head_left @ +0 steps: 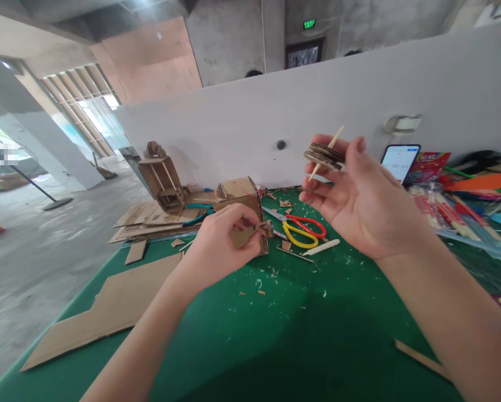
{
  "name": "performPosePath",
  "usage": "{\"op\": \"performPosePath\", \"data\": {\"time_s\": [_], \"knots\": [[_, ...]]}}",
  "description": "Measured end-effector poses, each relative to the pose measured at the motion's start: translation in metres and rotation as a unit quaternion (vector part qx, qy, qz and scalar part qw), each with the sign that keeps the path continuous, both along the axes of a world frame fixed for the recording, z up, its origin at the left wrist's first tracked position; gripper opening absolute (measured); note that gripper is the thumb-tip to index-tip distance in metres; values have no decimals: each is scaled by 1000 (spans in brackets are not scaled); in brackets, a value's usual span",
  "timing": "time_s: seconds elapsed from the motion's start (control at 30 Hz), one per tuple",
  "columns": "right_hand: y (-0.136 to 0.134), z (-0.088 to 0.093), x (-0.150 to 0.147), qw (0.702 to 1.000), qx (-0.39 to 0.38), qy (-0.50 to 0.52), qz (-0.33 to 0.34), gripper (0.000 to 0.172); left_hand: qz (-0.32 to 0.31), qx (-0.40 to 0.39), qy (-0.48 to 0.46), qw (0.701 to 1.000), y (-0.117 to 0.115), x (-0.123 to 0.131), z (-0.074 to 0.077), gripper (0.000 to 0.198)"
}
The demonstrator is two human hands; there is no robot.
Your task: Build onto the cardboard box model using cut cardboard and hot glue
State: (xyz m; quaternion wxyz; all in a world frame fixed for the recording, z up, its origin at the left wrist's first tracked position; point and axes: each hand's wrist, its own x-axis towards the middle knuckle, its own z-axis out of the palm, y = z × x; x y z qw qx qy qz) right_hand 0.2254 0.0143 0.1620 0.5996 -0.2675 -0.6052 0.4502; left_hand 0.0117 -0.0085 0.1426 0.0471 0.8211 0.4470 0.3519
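My right hand (359, 195) is raised over the table's right side. Its thumb and fingers pinch a round, layered cardboard wheel (322, 157), and a thin wooden stick (336, 135) runs through the wheel's middle at a slant. Lower and further left, my left hand (225, 237) has its fingers closed around a small cardboard piece (266, 228) at the front of a cardboard box (240, 190). The hand covers much of that box, so I cannot tell whether the piece is fixed to it.
Scissors (303, 231) with red and yellow handles lie beside a white pen-like tool (322, 247). Teal-handled pliers (198, 214) and a cardboard model (162, 178) stand left. A large cardboard sheet (125, 301) covers the left edge. A phone (399, 162) leans against the wall.
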Motion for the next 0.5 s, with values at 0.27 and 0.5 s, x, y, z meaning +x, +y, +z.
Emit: {"op": "performPosePath", "data": {"time_s": [0.27,0.5], "knots": [[20,-5,-6,966,114,-218,-78,41,-22,-123,89,988,-6,-4,-15,12],[12,-6,-9,969,109,-198,-98,45,-55,-247,-264,931,1,-12,-70,20]]}}
